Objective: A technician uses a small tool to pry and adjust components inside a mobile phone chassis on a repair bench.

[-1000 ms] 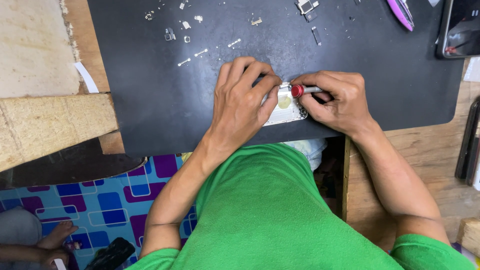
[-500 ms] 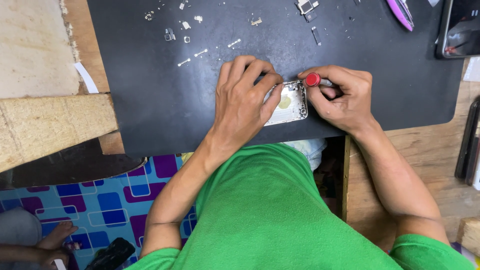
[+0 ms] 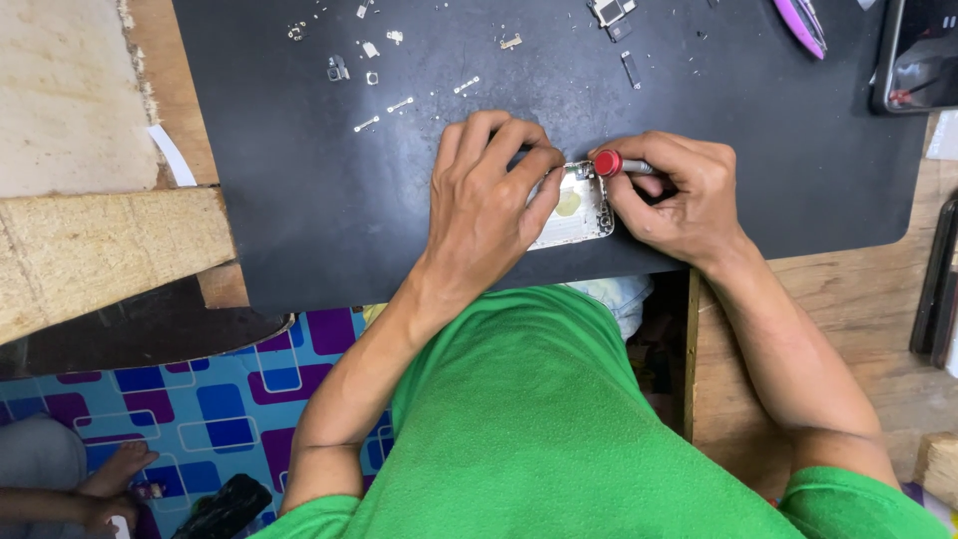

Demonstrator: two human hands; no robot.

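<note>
A silver phone housing (image 3: 577, 212) lies on the black work mat (image 3: 319, 200) near its front edge. My left hand (image 3: 484, 195) covers its left part and presses it down, fingers curled over the top edge. My right hand (image 3: 671, 190) grips a small screwdriver with a red cap (image 3: 607, 163), held against the housing's upper right corner. The tip of the tool is hidden by my fingers.
Several tiny screws and metal brackets (image 3: 384, 85) are scattered over the mat's far side. A purple tool (image 3: 801, 24) and a dark phone (image 3: 918, 55) lie at the upper right. Wooden blocks (image 3: 100, 250) sit at the left. Another person's foot (image 3: 110, 479) shows at lower left.
My right hand with the red-capped screwdriver has shifted from the housing's right side up to its upper right corner. More of the housing shows now. My left hand stays put.
</note>
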